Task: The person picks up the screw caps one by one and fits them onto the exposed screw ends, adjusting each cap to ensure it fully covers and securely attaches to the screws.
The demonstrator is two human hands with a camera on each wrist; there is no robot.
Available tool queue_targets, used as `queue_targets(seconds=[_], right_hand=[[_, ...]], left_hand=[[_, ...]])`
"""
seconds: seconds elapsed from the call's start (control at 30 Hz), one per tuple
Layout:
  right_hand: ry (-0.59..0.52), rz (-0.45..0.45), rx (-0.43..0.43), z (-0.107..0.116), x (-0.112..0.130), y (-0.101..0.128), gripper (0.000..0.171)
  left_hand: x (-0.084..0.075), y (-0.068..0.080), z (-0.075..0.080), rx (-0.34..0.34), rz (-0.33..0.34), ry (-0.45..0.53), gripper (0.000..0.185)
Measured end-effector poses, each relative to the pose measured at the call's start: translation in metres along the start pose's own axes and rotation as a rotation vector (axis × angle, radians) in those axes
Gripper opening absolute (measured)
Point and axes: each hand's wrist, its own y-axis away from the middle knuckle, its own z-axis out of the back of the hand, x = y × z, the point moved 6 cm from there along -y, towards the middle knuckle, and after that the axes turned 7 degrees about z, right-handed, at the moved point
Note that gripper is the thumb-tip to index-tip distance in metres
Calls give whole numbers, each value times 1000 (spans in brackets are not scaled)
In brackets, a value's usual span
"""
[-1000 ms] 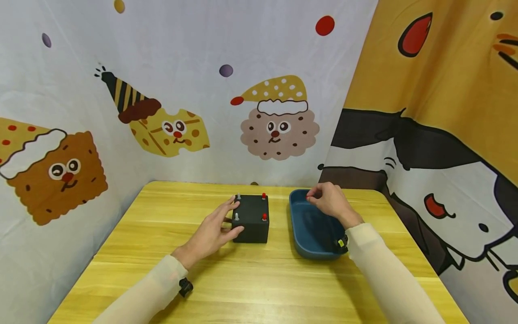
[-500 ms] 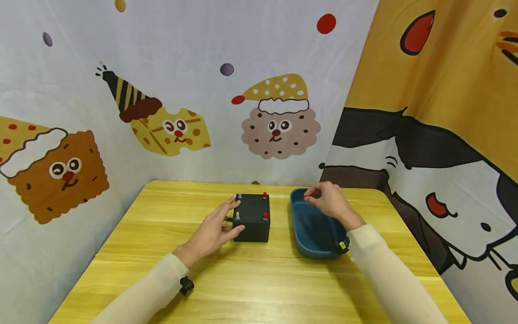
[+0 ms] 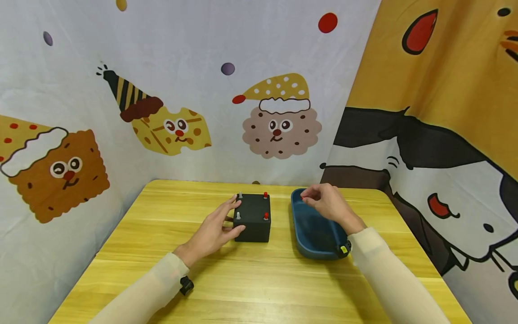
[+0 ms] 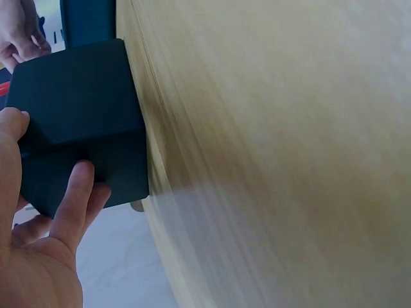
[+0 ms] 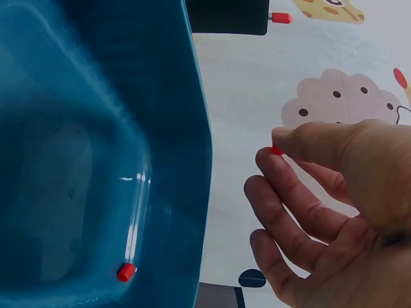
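Observation:
My left hand [image 3: 212,231] holds the left side of a black box [image 3: 253,209], thumb at the front corner and fingers along the left face. Silver threaded posts [image 3: 238,216] stand at the left corners of its top, and red caps [image 3: 265,216] sit at the right corners. Above the far end of a blue tray [image 3: 311,254], my right hand [image 3: 329,204] pinches a small red cap [image 5: 277,150] between thumb and index finger, mostly hidden by the fingertips. Another red cap [image 5: 126,273] lies inside the tray, visible in the right wrist view.
Box and tray stand side by side on a wood-grain table [image 3: 251,279], with a narrow gap between them. A printed cloth [image 3: 218,36] with cartoon figures hangs behind the table and along its sides.
My right hand's fingertips have moved slightly left over the tray, still pinching the red cap. The left hand stays on the box, and the head view has shifted a little.

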Motion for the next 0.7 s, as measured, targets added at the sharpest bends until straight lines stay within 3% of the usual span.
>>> queue_targets(seconds=[0.7], right_hand=[[-44,60,-40,-2,16,6,13]], left_hand=[[-4,2,0,7,-3,1,83]])
